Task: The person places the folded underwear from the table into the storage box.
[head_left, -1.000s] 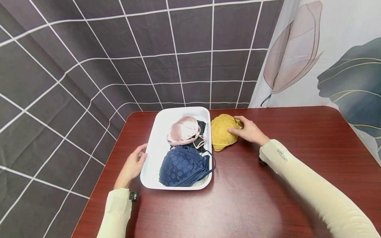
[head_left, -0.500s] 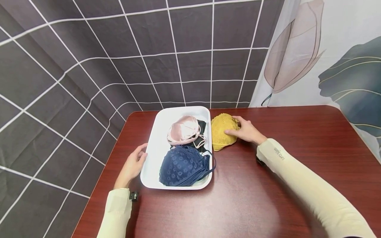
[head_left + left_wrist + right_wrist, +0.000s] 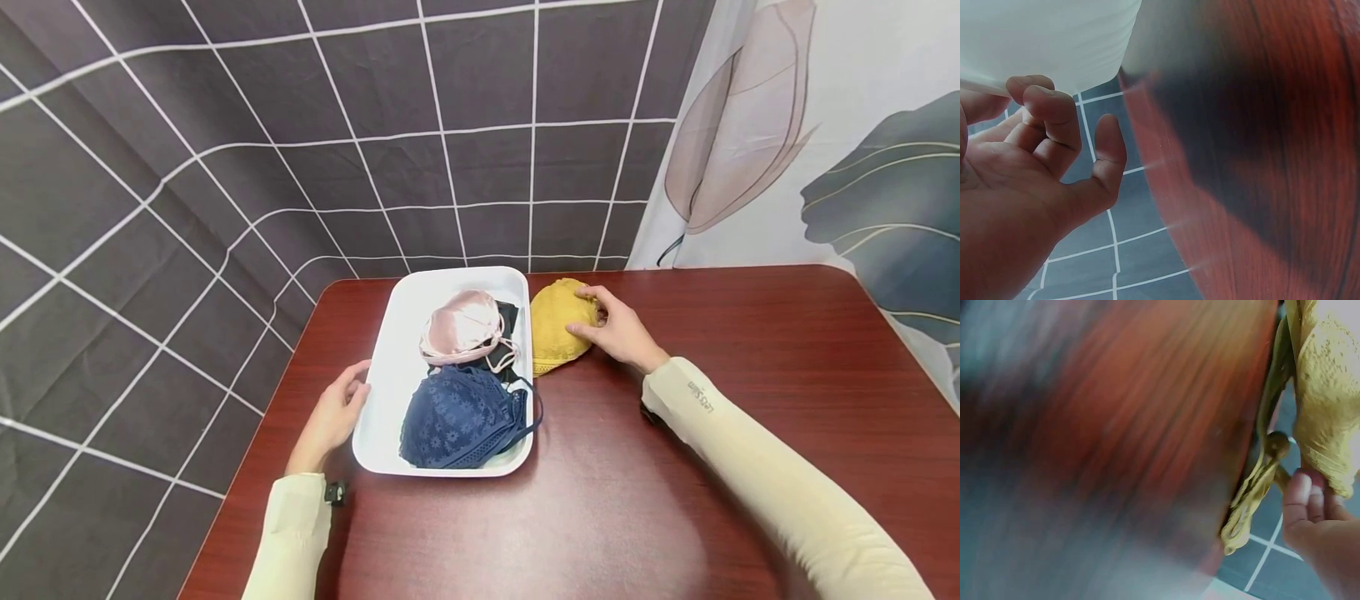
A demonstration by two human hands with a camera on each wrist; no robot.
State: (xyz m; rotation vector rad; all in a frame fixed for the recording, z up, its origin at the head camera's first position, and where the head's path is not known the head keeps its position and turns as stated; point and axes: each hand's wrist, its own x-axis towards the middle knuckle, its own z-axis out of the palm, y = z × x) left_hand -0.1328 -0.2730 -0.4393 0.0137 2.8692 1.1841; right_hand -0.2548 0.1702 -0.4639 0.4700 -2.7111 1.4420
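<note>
A yellow lace bra [image 3: 553, 323] sits on the table against the right side of a white tray [image 3: 388, 408]. My right hand [image 3: 624, 335] grips its right end between thumb and fingers; in the right wrist view, fingers [image 3: 1297, 494] are on the yellow cup, and its straps hang beside it. Along the tray's left rim rests my left hand [image 3: 330, 418]. From the left wrist view, its bent fingertips [image 3: 1041, 94] touch the white edge while the thumb stands apart. Inside the tray lie a pink satin bra [image 3: 461, 325] and a navy lace bra [image 3: 453, 421].
Black fabric [image 3: 510, 315] shows partly beneath the pink bra. A navy strap [image 3: 538, 417] hangs over the tray's right rim. The reddish-brown wooden table [image 3: 750, 350] ends at a grey gridded curtain [image 3: 480, 167] behind and to the left.
My right hand has shifted slightly left and away from me, and the yellow bra has moved a little farther back, its near end lifting toward the tray. The left hand stays in place.
</note>
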